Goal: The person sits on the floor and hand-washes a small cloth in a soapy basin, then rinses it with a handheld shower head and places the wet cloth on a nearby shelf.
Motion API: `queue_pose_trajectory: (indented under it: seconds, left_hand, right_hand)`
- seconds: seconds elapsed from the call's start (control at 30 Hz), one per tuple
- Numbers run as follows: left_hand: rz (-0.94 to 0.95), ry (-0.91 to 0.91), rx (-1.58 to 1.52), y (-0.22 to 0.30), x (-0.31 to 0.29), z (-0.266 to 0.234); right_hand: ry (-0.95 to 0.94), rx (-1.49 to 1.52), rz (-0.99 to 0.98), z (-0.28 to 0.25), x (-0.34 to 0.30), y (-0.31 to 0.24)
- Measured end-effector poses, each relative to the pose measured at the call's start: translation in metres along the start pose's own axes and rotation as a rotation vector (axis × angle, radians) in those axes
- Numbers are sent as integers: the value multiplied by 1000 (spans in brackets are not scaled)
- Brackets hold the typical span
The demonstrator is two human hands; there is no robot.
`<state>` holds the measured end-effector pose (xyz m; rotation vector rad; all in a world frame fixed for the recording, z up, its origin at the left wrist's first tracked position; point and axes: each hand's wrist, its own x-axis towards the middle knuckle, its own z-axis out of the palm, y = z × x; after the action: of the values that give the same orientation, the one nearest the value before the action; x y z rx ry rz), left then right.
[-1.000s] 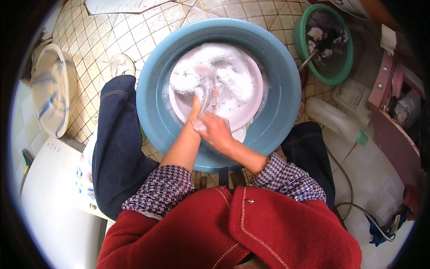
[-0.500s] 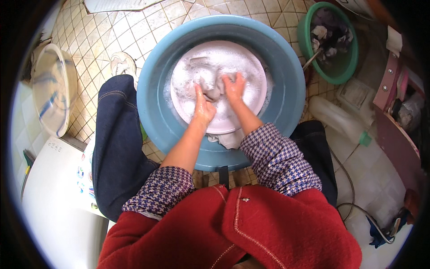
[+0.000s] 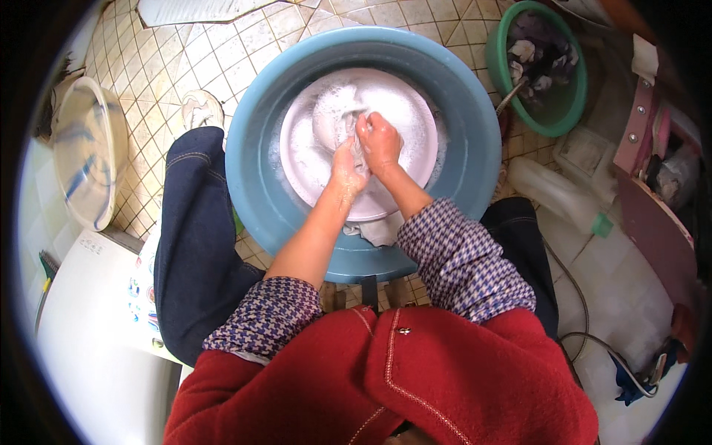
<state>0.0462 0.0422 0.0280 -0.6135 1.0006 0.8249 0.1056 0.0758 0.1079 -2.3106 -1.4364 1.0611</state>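
Observation:
A pale wet cloth, covered with suds, lies bunched in a light pink basin of foamy water. My right hand is closed in a fist around a part of it. Just below and to the left, my left hand grips the same cloth, its fingers partly hidden. The two hands are close together. The pink basin sits inside a large blue tub. Another whitish cloth pokes out under the basin's near edge.
A green basin with dark and white laundry stands at far right, a hose reaching into it. Nearby lies a translucent jug with a green cap. At left, a clear basin leans above a white surface.
My hands have come together from being apart over the suds. My right hand has closed into a fist on the cloth, and the cloth is now gathered and lifted in the foam.

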Motion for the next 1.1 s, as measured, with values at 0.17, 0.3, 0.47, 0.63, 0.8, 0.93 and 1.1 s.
queue_pose_trajectory:
  seconds: [0.17,0.3,0.47,0.63,0.8,0.93,1.1]
  left_hand:
    - [-352,-553,22,23,13,-38]
    - [-132,-37,178,10,4,-34]
    - [-339,98,310,21,-20,-13]
    - [-242,423,170,37,-36,-35]
    - [22,402,329,29,-49,-48]
    - [411,403,778,35,-73,-45]
    - [385,10,530,34,-115,-29]
  right_hand:
    - [-246,75,-223,16,-49,-4]
    - [-108,12,55,44,-12,51]
    - [133,90,86,35,64,137]
    - [222,967,431,-19,26,117]
    - [-2,775,409,-61,-25,88]
    - [-18,913,285,-76,-40,91]
    - [-17,743,60,-55,-66,99]
